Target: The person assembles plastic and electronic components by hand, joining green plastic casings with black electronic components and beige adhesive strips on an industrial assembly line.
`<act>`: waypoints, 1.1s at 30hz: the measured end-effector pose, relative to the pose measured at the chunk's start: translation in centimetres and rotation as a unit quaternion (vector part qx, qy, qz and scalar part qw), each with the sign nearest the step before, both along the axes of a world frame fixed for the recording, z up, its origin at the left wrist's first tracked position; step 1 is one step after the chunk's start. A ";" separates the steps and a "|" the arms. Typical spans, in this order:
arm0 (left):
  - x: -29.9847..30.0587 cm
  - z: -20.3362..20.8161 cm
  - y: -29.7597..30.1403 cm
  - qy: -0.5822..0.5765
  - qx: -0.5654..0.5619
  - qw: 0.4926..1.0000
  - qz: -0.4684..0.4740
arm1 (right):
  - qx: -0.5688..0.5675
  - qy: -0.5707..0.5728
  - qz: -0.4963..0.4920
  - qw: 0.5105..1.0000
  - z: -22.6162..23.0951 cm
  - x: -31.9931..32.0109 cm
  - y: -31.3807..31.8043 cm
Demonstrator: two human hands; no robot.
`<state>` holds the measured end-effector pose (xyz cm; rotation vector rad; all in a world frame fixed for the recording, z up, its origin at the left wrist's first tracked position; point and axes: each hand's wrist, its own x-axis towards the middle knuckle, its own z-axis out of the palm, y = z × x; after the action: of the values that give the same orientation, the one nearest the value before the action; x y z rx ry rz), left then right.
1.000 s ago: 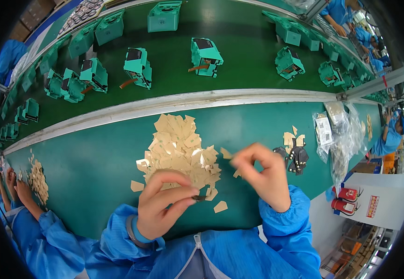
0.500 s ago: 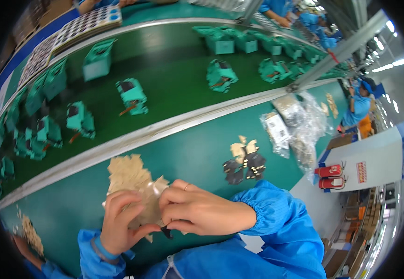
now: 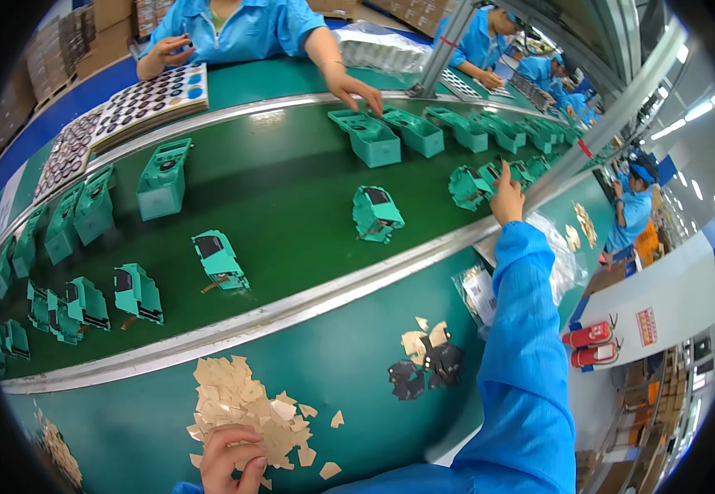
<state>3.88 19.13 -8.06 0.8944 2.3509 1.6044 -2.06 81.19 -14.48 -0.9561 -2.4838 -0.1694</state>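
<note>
My left hand (image 3: pixel 234 461) rests at the near edge of a pile of beige flat pieces (image 3: pixel 238 399), fingers loosely bent and thumb apart; nothing shows between them. Stretched far forward over the belt's near rail, my right hand (image 3: pixel 507 199) has one finger extended beside a green plastic housing (image 3: pixel 468 188). Its other fingers are partly hidden, and whether it touches the housing I cannot tell. Between my arms lies a small heap of black pieces (image 3: pixel 443 362) with beige ones (image 3: pixel 413 344) among them.
A green belt (image 3: pixel 291 181) carries several housings, including open green boxes (image 3: pixel 365 138) along its far side. Across it, a co-worker's hand (image 3: pixel 352 89) touches one box. Plastic bags (image 3: pixel 567 267) lie near my right arm; a metal post (image 3: pixel 604 136) rises beyond.
My right hand has left the beige pile and reached out over the belt. The left hand is lower, and the small black piece at my fingers no longer shows. The view has tilted upward.
</note>
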 end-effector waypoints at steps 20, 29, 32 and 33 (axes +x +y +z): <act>2.5 1.4 1.9 0.113 -0.085 0.989 -0.052 | -0.680 -0.132 0.566 0.447 8.6 10.1 -36.8; 3.6 -1.2 0.1 -0.158 0.030 0.980 -0.115 | -0.465 0.070 0.591 0.655 7.9 11.8 -40.1; 4.4 -2.2 0.4 -0.284 0.106 0.951 -0.065 | -0.599 0.185 0.483 0.612 7.9 12.2 -40.5; 4.9 -2.4 0.5 -0.372 0.151 0.916 -0.012 | -0.604 0.182 0.482 0.609 7.6 12.2 -40.6</act>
<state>8.74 19.60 -10.48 0.2519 1.5866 1.8865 10.12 40.55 -6.90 0.2068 -2.0763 1.9950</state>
